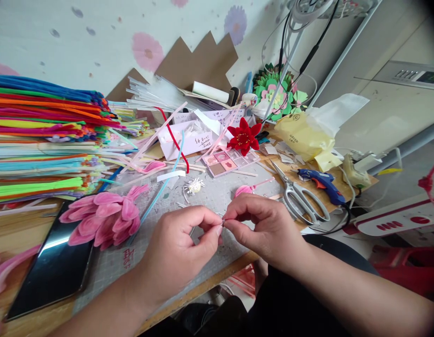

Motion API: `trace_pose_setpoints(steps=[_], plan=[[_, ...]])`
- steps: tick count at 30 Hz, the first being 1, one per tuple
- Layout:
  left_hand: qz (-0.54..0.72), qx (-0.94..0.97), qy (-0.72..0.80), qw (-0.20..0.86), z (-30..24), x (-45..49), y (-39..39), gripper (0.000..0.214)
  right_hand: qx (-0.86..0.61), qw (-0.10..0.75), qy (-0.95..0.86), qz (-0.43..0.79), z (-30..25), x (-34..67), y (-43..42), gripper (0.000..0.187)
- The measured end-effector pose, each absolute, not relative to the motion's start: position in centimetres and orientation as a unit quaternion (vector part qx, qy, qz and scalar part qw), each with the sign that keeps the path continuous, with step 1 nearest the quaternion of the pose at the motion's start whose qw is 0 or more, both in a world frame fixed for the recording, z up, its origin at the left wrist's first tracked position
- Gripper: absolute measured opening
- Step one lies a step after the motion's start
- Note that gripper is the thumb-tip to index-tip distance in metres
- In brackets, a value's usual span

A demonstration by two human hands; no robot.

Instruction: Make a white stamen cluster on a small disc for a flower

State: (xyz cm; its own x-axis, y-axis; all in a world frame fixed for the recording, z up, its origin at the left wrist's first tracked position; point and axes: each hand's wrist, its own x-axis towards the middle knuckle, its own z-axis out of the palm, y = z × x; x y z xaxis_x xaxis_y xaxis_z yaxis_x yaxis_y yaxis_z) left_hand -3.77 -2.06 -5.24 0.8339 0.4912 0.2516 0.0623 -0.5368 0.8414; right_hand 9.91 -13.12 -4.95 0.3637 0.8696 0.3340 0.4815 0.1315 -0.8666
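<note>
My left hand (184,252) and my right hand (261,227) meet over the front of the grey cutting mat (108,276). Thumb and forefinger of each are pinched together, tip to tip, on something small and thin that I cannot make out. Just beyond the fingers lies a bunch of white stamens (194,186). A pink fuzzy petal piece (244,190) rests behind my right hand. To the left of my left hand is a pink chenille flower (106,215), partly over a black tablet (52,267).
Scissors (301,199) and a blue glue gun (322,183) lie at the right. Bundles of coloured pipe cleaners (45,140) fill the left. Behind are a red flower (244,135), a makeup palette (231,161) and a yellow bag (304,135).
</note>
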Motion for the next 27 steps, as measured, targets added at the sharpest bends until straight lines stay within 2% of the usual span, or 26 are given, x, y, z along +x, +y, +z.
trace_pose_setpoints(steps=[9,17,21,27], plan=[[0.223,0.848,0.162,0.453,-5.2,-3.8,-2.1,0.018,-0.605,0.567,-0.494,0.261,-5.5,10.0,-13.0,0.005],[0.259,0.887,0.153,0.351,-5.1,-3.6,-2.2,0.011,-0.594,0.6,-0.378,0.38,-6.1,9.6,-12.6,0.012],[0.246,0.881,0.143,0.378,-5.2,-3.5,-2.0,0.009,-0.528,0.654,-0.321,0.436,-6.3,9.6,-12.4,0.021],[0.242,0.858,0.139,0.431,-5.3,-3.4,-1.6,0.011,-0.485,0.662,-0.255,0.511,-6.3,9.8,-12.4,0.029]])
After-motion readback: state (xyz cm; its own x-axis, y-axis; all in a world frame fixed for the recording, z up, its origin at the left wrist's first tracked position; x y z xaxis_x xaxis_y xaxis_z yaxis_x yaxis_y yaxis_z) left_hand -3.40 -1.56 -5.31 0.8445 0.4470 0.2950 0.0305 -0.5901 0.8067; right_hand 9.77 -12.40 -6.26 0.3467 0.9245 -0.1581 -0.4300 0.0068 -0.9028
